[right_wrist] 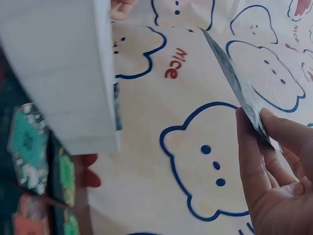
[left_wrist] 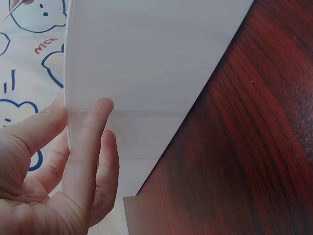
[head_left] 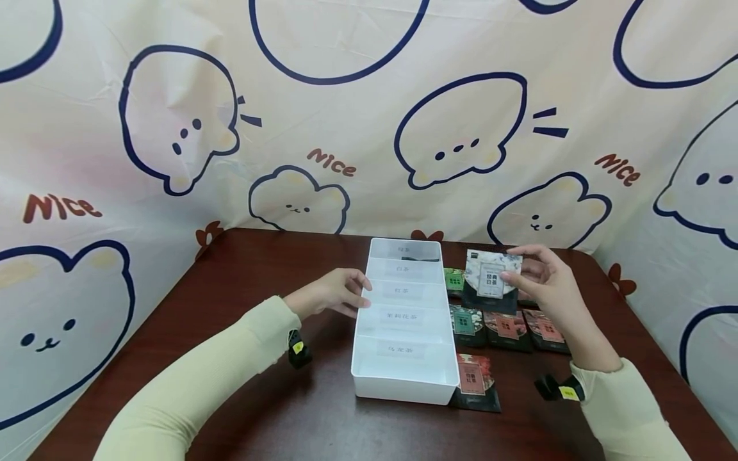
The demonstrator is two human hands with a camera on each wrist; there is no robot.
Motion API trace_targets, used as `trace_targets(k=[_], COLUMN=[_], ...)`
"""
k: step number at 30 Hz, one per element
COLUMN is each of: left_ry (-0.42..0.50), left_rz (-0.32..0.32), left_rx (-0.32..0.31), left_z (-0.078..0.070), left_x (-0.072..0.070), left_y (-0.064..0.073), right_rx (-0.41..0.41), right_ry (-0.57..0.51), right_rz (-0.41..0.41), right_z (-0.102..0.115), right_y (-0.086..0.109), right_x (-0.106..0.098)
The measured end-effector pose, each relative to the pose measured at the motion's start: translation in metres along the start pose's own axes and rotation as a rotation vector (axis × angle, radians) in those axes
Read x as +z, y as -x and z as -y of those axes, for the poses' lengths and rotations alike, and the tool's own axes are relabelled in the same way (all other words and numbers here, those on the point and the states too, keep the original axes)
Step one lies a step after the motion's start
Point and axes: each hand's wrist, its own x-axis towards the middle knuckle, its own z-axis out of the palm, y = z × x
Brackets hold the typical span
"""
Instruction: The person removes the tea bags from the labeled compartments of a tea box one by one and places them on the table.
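My right hand (head_left: 544, 275) pinches a white-and-dark tea sachet (head_left: 491, 282) between thumb and fingers, raised above the other packets to the right of the box. In the right wrist view this sachet (right_wrist: 237, 83) is seen nearly edge-on, apart from the box. A long white divided box (head_left: 406, 387) with labelled compartments stands on the table. At its left side my left hand (head_left: 340, 291) grips the rim. The left wrist view shows fingers (left_wrist: 85, 156) of that hand against the outer wall. Something dark (head_left: 421, 259) shows in the farthest compartment.
Right of the box lie several tea sachets: a green one (head_left: 454, 280), a teal one (head_left: 467, 323), red ones (head_left: 507, 328) and a red-and-black one (head_left: 475, 378) by the near corner. A patterned cloth (head_left: 369, 128) borders the brown table (head_left: 259, 410) at the back and sides.
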Motion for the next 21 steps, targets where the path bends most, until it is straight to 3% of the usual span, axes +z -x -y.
trace_targets(k=[6,15,21], left_ry=[0.001,0.007,0.006], left_rz=[0.009,0.009,0.007], left_rx=[0.010,0.011,0.011], left_z=[0.001,0.002,0.001], left_x=[0.000,-0.001,0.000], left_y=[0.000,0.000,0.002], right_rx=[0.088,0.360,0.482], right_ry=[0.020,0.053,0.129], right_rz=[0.065,0.216,0.299], right_z=[-0.024,-0.057,-0.069], right_y=[0.021,0.045,0.056], right_x=[-0.007,-0.017,-0.021])
